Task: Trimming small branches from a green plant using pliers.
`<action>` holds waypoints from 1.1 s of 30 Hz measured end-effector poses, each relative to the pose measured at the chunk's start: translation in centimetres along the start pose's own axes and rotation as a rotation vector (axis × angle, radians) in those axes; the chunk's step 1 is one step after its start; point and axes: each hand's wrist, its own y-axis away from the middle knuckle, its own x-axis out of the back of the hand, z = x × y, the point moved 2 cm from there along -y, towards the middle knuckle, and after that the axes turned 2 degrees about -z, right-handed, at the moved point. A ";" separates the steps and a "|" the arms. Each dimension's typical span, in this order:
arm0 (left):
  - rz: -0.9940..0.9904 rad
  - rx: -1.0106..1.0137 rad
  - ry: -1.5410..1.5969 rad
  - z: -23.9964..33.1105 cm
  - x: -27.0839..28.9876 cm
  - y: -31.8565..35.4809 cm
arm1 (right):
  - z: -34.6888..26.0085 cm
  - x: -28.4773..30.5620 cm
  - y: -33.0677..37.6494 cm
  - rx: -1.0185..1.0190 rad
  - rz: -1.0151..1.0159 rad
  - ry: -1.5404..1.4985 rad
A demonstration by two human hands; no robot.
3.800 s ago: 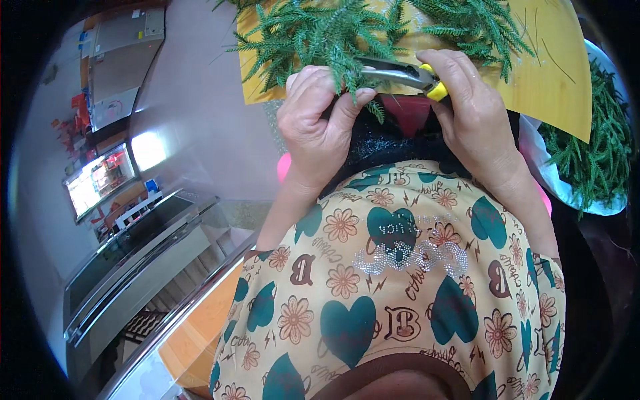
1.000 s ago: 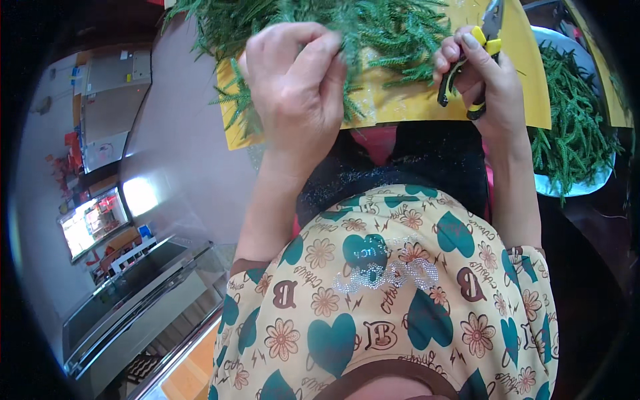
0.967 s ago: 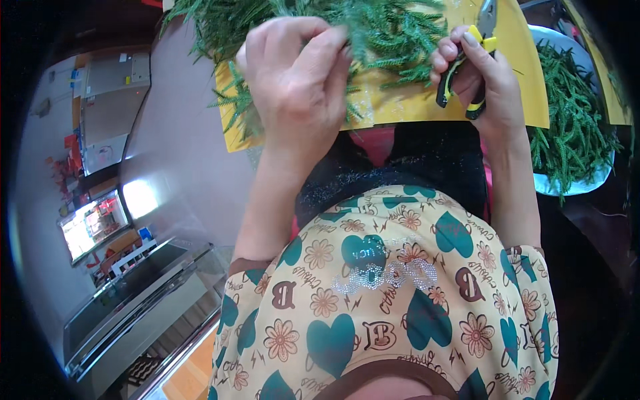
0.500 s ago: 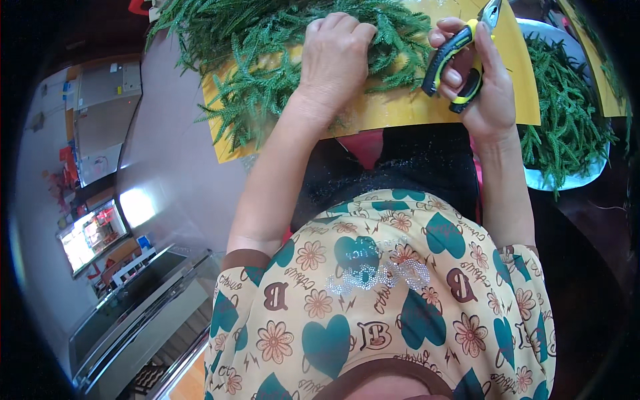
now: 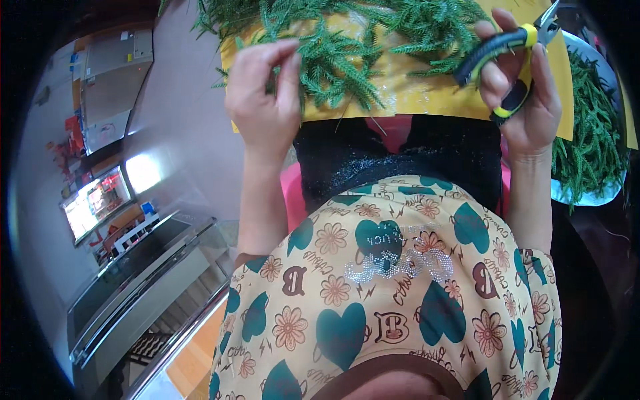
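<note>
My right hand (image 5: 537, 127) is wrapped around a pair of pliers (image 5: 497, 57) with black and yellow handles, jaws pointing up and away. The handles are spread apart, with fingers between them. My left hand (image 5: 257, 110) is raised over the left part of a yellow board (image 5: 427, 100), thumb and forefinger drawn together in a pinch. Whatever is between those fingertips cannot be made out against the greenery. Green needle-leaf sprigs (image 5: 340, 67), like artificial pine, lie across the board beside this hand. More sprigs (image 5: 440, 30) spread over its far right.
A white basin (image 5: 603, 193) heaped with green sprigs (image 5: 587, 127) stands to the right of the board. The board lies across my lap in dark trousers (image 5: 427, 147). At far left are a pale wall, a bright window (image 5: 97, 203) and a glass-topped cabinet (image 5: 140, 260).
My left hand has lifted out of the sprigs and moved left and nearer to me. The pliers and right hand appear farther right, as the whole view has shifted.
</note>
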 end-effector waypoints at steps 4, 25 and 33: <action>-0.027 0.058 -0.052 0.5 0.1 2.7 | 0.8 -0.7 0.8 -0.105 -0.336 0.007; -0.304 0.248 -0.643 -0.5 -4.0 -5.0 | 3.3 -2.2 0.9 -0.350 -0.349 0.125; -0.193 0.193 -0.440 -2.6 -3.9 -3.9 | 3.1 -2.0 0.7 -0.369 -0.321 0.164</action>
